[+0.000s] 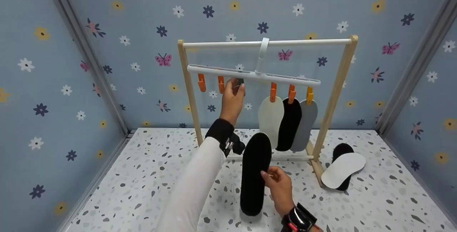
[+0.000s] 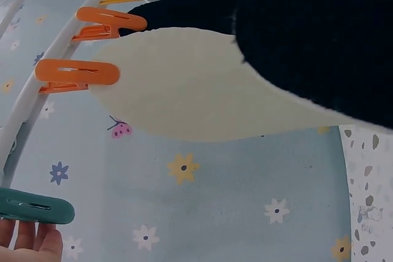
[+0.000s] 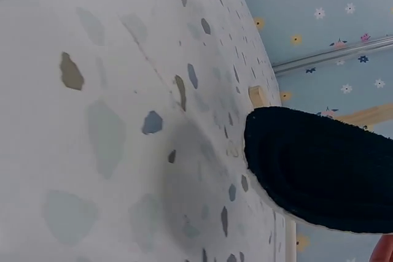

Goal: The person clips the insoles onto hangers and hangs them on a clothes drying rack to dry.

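Note:
A white clip hanger (image 1: 221, 71) hangs by its hook from a rack. My left hand (image 1: 232, 100) is raised to its middle, thumb and fingers around a green clip (image 2: 38, 206). Lower down, my right hand (image 1: 280, 186) pinches the edge of a black insole (image 1: 255, 178), which stands nearly upright in front of the hanger. To the right, a cream insole (image 1: 270, 121), another black insole (image 1: 287, 128) and a grey insole (image 1: 306, 126) hang in a row. Orange clips (image 1: 273, 92) hold the first two, a yellow clip (image 1: 309, 95) the third.
Two more orange clips (image 1: 201, 82) dangle bare at the hanger's left. The rack has wooden side posts (image 1: 335, 96) and a white top bar (image 1: 221, 44). On the speckled table (image 1: 135, 185), right of the rack, a white insole (image 1: 343, 170) lies across a black one (image 1: 342, 149).

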Demonstrator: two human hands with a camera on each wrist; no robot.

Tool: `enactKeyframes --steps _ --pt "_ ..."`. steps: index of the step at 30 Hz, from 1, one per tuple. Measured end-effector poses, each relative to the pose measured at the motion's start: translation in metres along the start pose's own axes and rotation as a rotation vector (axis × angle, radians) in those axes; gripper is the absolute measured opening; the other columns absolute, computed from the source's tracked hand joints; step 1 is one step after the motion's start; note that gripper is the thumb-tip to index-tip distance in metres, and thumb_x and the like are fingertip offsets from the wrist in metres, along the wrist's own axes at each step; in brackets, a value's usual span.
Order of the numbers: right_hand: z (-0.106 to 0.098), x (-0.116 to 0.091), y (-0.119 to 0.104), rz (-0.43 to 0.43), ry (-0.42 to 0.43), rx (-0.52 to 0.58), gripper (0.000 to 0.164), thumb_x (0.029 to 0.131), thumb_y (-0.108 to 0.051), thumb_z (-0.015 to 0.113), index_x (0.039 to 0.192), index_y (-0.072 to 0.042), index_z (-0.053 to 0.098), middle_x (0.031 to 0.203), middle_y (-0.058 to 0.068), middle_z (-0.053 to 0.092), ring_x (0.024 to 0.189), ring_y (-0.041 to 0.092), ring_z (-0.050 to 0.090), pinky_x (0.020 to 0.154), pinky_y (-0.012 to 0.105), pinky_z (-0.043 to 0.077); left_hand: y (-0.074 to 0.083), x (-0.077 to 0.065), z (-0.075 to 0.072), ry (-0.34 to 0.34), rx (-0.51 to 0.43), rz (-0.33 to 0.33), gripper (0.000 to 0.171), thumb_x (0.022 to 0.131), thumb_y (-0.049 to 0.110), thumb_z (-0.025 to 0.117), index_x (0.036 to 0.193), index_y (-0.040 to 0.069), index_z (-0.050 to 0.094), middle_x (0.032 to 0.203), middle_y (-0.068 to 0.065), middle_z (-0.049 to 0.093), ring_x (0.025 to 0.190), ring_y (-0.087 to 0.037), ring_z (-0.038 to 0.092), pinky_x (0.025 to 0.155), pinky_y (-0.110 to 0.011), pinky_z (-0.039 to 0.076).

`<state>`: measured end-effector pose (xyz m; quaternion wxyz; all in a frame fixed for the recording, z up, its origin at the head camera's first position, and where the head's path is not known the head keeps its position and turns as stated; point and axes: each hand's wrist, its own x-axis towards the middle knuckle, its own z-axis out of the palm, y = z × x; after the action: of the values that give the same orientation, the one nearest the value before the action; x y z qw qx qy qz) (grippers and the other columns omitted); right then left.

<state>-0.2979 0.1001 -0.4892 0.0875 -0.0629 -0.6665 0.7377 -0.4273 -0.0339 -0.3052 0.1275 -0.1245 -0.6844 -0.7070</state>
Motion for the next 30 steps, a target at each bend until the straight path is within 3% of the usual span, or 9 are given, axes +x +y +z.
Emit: enactKeyframes --steps 10,21,30 --pt "0.012 0.025 -0.027 -0.143 -0.026 -0.042 0.022 0.084 -0.010 0.070 0.100 0.004 0.062 0.090 0.004 0.065 0.077 0.008 0.063 0.071 0.022 0.052 0.007 0.001 -0.005 0.013 0.030 -0.010 0.040 0.101 0.018 0.045 0.138 0.005 0.039 0.134 -0.014 0.047 0.123 -0.024 0.047 0.102 -0.036 0.041" --pt "0.021 0.036 -0.033 -0.101 -0.001 0.008 0.020 0.083 -0.008 0.070 0.097 0.004 0.063 0.085 0.001 0.064 0.076 0.010 0.060 0.071 0.023 0.053 0.009 0.000 -0.002 0.016 0.069 -0.002 0.034 0.099 0.015 0.049 0.129 -0.001 0.045 0.124 -0.016 0.052 0.111 -0.024 0.051 0.091 -0.032 0.046" --pt "0.024 0.048 -0.042 -0.127 0.005 0.035 0.017 0.082 -0.006 0.070 0.093 0.005 0.064 0.075 -0.002 0.061 0.064 0.008 0.054 0.059 0.021 0.047 0.013 -0.003 -0.004 0.053 0.118 0.032 0.036 0.098 0.016 0.050 0.128 -0.004 0.048 0.125 -0.018 0.054 0.112 -0.027 0.055 0.093 -0.034 0.047"
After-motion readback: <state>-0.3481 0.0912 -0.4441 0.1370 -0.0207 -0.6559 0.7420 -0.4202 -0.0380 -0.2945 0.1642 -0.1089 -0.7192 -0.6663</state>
